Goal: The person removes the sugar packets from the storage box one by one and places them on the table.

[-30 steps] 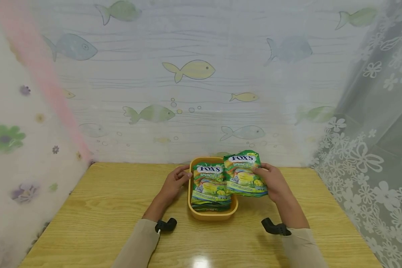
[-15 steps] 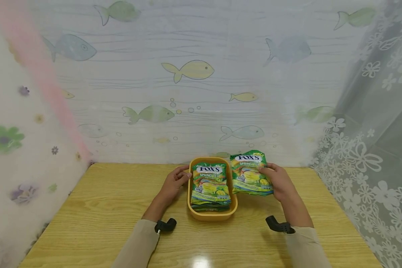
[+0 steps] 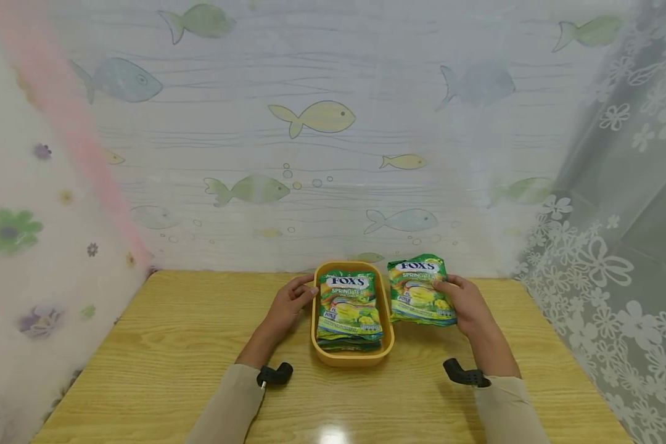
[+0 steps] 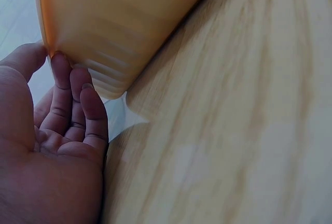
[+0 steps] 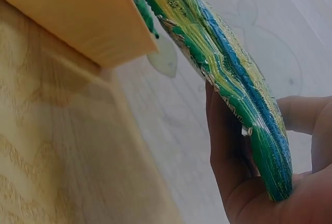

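A yellow plastic bin point(image 3: 353, 359) stands on the table, holding a stack of green Fox's Spring Tea candy bags point(image 3: 349, 308). My left hand point(image 3: 285, 307) is at the bin's left side. In the left wrist view, its thumb and curled fingers point(image 4: 94, 105) pinch the bin's rim point(image 4: 43, 11). To the right of the bin, my right hand point(image 3: 469, 306) grips another candy bag point(image 3: 419, 296) by its right edge, thumb on the front. The right wrist view shows this bag point(image 5: 223, 63) tilted, raised off the table, with fingers behind it.
Beneath everything is a wood-grain table point(image 3: 189, 345). A white curtain point(image 3: 227, 246) printed with fish hangs just behind its back edge. A lace-patterned curtain point(image 3: 599, 296) lines the right side. Each wrist wears a black camera mount point(image 3: 274, 373).
My right hand has carried its candy bag rightward, from over the bin's right rim to beside it, then slightly lower. The left hand and the bin have stayed put.
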A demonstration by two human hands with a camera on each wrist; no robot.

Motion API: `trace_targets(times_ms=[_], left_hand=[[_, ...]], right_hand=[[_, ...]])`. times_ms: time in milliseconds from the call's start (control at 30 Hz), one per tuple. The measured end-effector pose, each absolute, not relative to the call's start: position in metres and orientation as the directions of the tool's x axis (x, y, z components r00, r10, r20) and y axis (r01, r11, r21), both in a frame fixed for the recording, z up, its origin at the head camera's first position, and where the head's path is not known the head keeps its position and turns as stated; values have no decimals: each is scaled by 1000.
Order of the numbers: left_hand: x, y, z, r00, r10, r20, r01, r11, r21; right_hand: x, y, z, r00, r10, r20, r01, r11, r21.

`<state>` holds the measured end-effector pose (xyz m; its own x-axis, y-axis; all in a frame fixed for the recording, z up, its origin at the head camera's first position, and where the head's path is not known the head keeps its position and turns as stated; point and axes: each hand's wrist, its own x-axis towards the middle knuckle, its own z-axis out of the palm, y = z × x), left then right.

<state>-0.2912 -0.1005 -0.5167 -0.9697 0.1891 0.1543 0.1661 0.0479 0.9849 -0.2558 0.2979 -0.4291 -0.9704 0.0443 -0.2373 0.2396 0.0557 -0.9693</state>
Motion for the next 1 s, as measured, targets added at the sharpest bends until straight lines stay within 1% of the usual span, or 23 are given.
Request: trace_targets(times_ms=[233,600,1000], left_hand=[[-292,-101,-519,-966,198,166,178,45,983],[-292,-101,-520,-968,197,158,170,45,984],[-293,-100,-519,-968,190,163,176,52,983]], right_hand=[[-256,302,-436,-967,45,-250,252,24,-968],[-263,308,-453,-960,47,-275,276,23,-961],[-265,304,-463,-959,90,-268,277,111,-954]])
